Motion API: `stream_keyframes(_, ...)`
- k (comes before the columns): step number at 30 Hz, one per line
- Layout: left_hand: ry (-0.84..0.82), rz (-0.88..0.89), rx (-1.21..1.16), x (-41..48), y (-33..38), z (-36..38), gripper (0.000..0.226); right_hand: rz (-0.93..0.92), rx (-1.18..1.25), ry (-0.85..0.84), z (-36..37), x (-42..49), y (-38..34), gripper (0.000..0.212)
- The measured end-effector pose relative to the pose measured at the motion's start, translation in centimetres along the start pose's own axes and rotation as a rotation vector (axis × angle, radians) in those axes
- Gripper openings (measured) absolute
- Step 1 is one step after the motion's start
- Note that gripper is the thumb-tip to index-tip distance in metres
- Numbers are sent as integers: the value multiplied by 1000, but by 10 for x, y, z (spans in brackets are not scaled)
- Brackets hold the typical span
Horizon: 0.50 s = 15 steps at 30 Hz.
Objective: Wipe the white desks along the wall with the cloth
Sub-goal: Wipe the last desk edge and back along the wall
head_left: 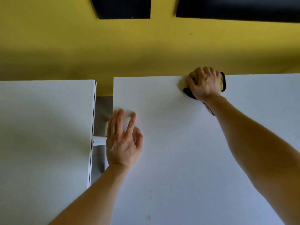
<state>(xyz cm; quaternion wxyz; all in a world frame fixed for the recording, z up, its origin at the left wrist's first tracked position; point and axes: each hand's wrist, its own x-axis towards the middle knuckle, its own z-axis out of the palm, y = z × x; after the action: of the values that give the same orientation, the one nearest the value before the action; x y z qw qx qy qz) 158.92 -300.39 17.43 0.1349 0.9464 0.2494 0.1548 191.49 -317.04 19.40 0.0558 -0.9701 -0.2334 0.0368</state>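
Two white desks stand side by side against a yellow wall. My right hand is stretched out to the far edge of the right desk and grips a yellow cloth with black trim, pressing it down on the desktop by the wall. Most of the cloth is hidden under the hand. My left hand lies with straight fingers on the left edge of the same desk, holding nothing. The left desk is untouched.
A narrow gap separates the two desks, with a white crossbar and grey floor showing in it. The yellow wall carries two dark panels at the top. A few small dark specks mark the near part of the right desk.
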Motion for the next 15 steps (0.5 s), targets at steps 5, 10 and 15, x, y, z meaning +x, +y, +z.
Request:
stream_keyframes(5, 21, -1, 3, 1, 4, -5, 54, -299, 40, -70, 19, -2, -163, 57)
stream_keyframes(10, -19, 24, 51, 1, 3, -7, 57, -448, 177, -48, 25, 3, -158, 49)
stream_keyframes(15, -120, 12, 222, 2, 9, -10, 59, -241, 146, 55, 2, 11, 74, 48)
